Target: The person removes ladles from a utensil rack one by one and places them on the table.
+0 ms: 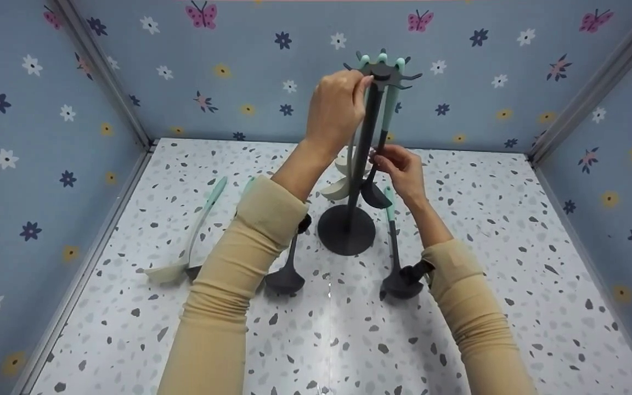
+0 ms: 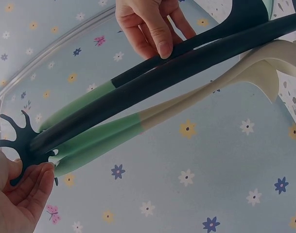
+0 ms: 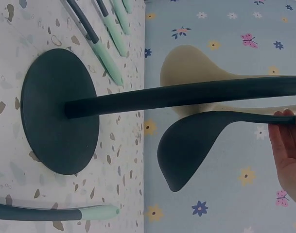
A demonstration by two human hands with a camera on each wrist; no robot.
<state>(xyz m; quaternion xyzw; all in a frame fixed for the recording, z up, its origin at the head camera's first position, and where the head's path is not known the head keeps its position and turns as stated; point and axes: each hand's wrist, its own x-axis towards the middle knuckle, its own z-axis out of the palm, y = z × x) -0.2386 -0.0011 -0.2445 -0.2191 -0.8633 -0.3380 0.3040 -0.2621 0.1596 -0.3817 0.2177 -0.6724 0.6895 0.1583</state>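
Note:
A dark utensil stand (image 1: 346,238) stands upright, its hooked top carrying ladles with mint-green handle ends. My left hand (image 1: 338,107) pinches the hooked top between thumb and fingers, seen closely in the left wrist view. Lower down, my right hand (image 1: 406,170) pinches the dark part of a black ladle's (image 1: 375,196) handle. That ladle hangs from a hook on the right side, bowl downward above the round base. Two cream ladles (image 3: 184,65) hang behind the pole, partly hidden by it in the right wrist view.
On the speckled table (image 1: 327,340), a black ladle (image 1: 286,280) lies left of the base and another black ladle (image 1: 397,285) lies right. A cream ladle (image 1: 168,272) lies farther left, beside another utensil mostly hidden by my left sleeve. Flowered wall panels (image 1: 272,71) enclose the back and sides.

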